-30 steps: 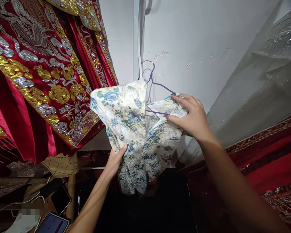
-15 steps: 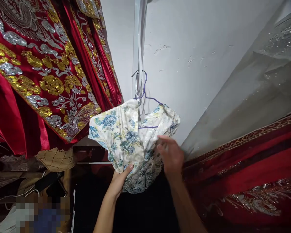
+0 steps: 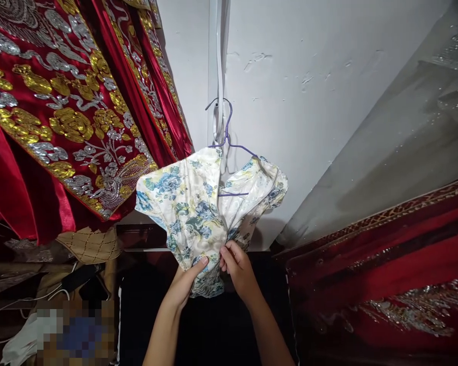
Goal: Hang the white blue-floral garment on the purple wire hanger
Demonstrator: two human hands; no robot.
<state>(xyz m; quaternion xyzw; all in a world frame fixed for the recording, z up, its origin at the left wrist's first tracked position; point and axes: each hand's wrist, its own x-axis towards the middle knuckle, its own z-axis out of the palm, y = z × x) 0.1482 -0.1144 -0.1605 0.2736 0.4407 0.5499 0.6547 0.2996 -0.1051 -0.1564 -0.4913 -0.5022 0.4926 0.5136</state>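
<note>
A white blouse with blue and yellow flowers (image 3: 193, 208) hangs on a purple hanger (image 3: 241, 148), whose hook goes through a loop of white strap (image 3: 220, 66) against the wall. My left hand (image 3: 183, 284) grips the lower left side of the blouse, thumb on the front and the other fingers behind the cloth. At the bottom of the V neckline, my right hand (image 3: 235, 264) pinches the overlapping front edge between thumb and fingers. The blouse's gathered hem bunches between my two hands.
Red garments with gold and silver embroidery (image 3: 72, 122) hang on the left. To the right hang a sheer glittery fabric (image 3: 381, 137) and a red beaded garment (image 3: 404, 264). A white cable (image 3: 23, 300) and a black object (image 3: 80, 277) lie at lower left.
My right hand has moved down and left from the right side of the neckline and now pinches the front edge. The left hand keeps its hold.
</note>
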